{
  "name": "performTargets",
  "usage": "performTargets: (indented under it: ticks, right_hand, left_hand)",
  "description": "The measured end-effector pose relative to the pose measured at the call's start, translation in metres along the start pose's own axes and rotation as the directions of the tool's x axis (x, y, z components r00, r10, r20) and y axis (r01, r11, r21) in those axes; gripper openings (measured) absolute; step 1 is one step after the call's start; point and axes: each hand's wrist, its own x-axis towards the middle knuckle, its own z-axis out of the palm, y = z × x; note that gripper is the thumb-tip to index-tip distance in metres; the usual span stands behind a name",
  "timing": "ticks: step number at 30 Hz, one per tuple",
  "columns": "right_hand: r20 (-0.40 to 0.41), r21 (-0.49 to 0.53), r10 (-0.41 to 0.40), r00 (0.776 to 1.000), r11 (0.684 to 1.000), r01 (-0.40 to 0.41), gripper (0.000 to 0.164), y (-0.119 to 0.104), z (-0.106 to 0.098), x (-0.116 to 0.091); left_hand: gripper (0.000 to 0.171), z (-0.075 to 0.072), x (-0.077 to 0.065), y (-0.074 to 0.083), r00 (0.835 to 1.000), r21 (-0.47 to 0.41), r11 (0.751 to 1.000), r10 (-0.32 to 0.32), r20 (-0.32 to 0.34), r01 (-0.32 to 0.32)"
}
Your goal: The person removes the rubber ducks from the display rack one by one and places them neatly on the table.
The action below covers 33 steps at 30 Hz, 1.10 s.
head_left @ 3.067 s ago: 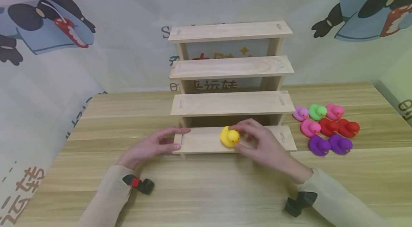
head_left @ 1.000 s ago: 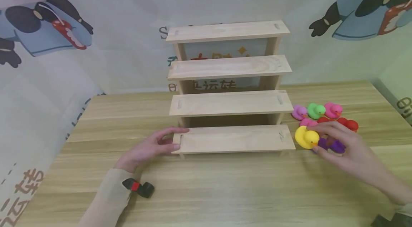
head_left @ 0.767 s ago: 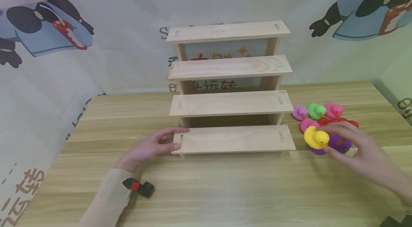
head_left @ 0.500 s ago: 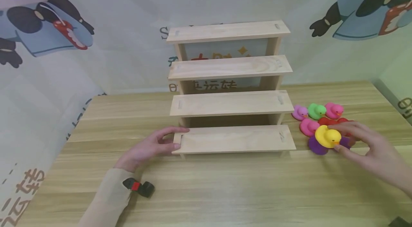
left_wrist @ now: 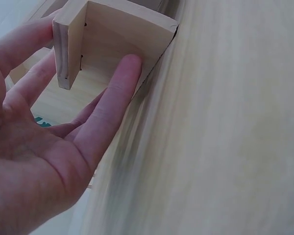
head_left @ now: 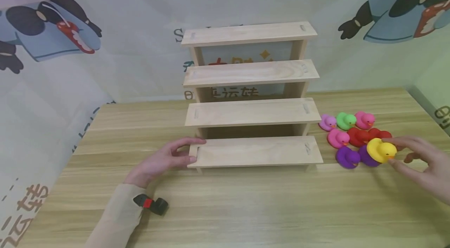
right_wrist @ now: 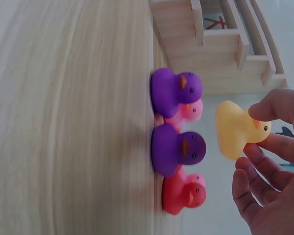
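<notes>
A wooden stepped shelf [head_left: 251,113] stands mid-table. At the left end of its lowest step is my left hand [head_left: 161,162], thumb and forefinger resting on the board. In the left wrist view, one straight finger [left_wrist: 118,90] touches the side panel under that board. A yellow rubber duck [head_left: 380,150] is pinched between the thumb and fingers of my right hand [head_left: 423,166]. The right wrist view shows this duck raised above the table, close to two purple ducks [right_wrist: 179,149]. In the head view it partly covers the right-hand purple duck [head_left: 368,157].
Right of the shelf sit several rubber ducks in rows: a lilac one [head_left: 327,122], a green one [head_left: 346,121], a pink one [head_left: 364,120], another pink one [head_left: 338,138], red ones [head_left: 358,137], purple below. A printed cloth [head_left: 140,25] hangs behind the table [head_left: 225,209].
My right hand has lifted the yellow duck off the lowest step and carried it right, over the purple ducks to the group's right side. My left hand has stayed at the shelf.
</notes>
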Motion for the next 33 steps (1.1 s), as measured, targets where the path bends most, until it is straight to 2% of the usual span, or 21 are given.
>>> performTargets:
  ticks: [7, 15, 21, 27, 33]
  right_hand:
    - [-0.041, 0.050, 0.017, 0.999, 0.999, -0.015, 0.054, 0.012, -0.004, -0.009]
    - [-0.071, 0.074, -0.016, 0.997, 0.997, 0.021, 0.060, 0.023, -0.006, -0.016]
    - [-0.091, 0.113, 0.048, 0.995, 0.993, -0.038, 0.064, 0.028, -0.007, -0.020]
    - [-0.065, 0.121, 0.104, 0.992, 0.988, -0.096, 0.068, 0.038, -0.008, -0.023]
    - [-0.019, 0.126, 0.226, 0.974, 0.967, -0.221, 0.071, 0.049, -0.007, -0.024]
  left_hand:
    - [0.047, 0.000, -0.001, 0.001, 1.000, 0.002, 1.000, 0.002, -0.002, -0.002]
    - [0.047, 0.001, -0.001, 0.000, 1.000, 0.012, 1.000, -0.006, -0.025, 0.006]
    - [0.046, 0.002, -0.002, 0.000, 0.999, 0.008, 1.000, -0.012, -0.032, 0.012]
    - [0.046, 0.002, -0.002, -0.001, 1.000, -0.001, 1.000, -0.006, -0.028, 0.006]
    - [0.046, 0.002, -0.001, -0.001, 1.000, 0.001, 1.000, 0.000, -0.028, 0.000]
